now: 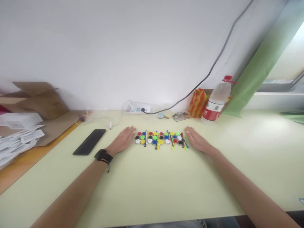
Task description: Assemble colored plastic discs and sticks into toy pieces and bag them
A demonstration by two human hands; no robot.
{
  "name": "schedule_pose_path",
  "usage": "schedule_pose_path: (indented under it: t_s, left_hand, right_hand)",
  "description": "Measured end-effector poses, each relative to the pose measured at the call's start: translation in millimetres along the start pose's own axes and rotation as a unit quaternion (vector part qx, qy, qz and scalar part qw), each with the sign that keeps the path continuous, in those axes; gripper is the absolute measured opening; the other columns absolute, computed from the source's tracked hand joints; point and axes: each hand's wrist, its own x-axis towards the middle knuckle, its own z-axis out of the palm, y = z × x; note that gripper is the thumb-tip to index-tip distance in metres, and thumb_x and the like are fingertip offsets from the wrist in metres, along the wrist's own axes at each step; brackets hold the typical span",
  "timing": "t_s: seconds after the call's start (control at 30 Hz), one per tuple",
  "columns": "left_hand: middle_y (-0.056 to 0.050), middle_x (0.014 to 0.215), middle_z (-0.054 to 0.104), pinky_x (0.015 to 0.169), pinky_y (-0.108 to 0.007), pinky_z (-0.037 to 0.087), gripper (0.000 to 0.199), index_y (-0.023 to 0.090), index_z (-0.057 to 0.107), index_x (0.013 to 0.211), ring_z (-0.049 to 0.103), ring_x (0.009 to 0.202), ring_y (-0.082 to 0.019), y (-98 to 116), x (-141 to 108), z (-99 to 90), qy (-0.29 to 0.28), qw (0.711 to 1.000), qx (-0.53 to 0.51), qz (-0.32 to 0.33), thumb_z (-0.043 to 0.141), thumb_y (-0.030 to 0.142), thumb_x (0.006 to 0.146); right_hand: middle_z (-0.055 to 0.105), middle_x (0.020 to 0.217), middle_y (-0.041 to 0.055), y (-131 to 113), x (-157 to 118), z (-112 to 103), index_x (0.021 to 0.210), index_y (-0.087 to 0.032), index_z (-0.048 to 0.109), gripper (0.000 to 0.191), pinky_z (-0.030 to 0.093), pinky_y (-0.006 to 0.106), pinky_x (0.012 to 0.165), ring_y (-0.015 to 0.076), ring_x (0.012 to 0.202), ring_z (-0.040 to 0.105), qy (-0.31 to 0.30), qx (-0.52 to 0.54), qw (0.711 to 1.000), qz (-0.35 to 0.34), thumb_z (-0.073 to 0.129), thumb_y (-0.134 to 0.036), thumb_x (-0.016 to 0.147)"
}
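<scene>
Several small round discs (150, 141) in red, white, black, blue, green and yellow lie in rows at the middle of the table. Between and beside them lie thin coloured plastic sticks (172, 141) with pointed ends, set roughly upright in the view. My left hand (123, 139) rests flat at the left end of the rows, its fingers stretched out near the outermost discs. At the right end my right hand (196, 139) lies flat too, fingertips close beside the last sticks. Neither hand holds anything.
A black phone (89, 142) lies left of my left wrist. Behind are a power strip (136, 110) with a grey cable, a water bottle (216, 101) and a red-yellow bag (197, 103). A cardboard box (45, 98) and white pieces (19, 142) sit at far left.
</scene>
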Motion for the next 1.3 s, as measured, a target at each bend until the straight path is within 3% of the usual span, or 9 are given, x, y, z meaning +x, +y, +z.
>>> schedule_pose_path:
  t_s: [0.2,0.5,1.3]
  left_hand:
    - [-0.005,0.166,0.037,0.129,-0.051,0.025,0.063,0.023,0.046,0.157,0.029,0.157,-0.029,-14,4,7.5,0.012,0.998,0.042,0.036,0.025,0.055,0.107]
    - [-0.004,0.166,0.038,0.128,-0.051,0.024,0.059,0.026,0.048,0.155,0.03,0.156,-0.03,-11,3,7.8,0.021,0.997,0.066,0.024,0.03,0.054,0.106]
    - [-0.005,0.167,0.036,0.127,-0.052,0.024,0.059,0.029,0.047,0.155,0.028,0.156,-0.03,-9,3,6.3,0.01,0.998,0.062,0.029,0.029,0.056,0.106]
  right_hand:
    - [0.033,0.168,0.0038,7,3,0,0.161,-0.021,0.039,0.076,0.018,0.046,0.131,0.0237,0.158,0.023,-0.019,-0.036,0.999,-0.015,0.01,-0.064,0.105]
    - [0.03,0.169,0.0068,34,21,0,0.163,-0.018,0.033,0.068,0.02,0.047,0.13,0.0255,0.159,0.022,-0.018,-0.145,0.988,-0.043,0.019,-0.054,0.107]
    - [0.032,0.169,0.008,40,21,4,0.162,-0.02,0.037,0.068,0.021,0.05,0.13,0.0281,0.158,0.025,-0.013,-0.129,0.99,-0.055,0.022,-0.057,0.106]
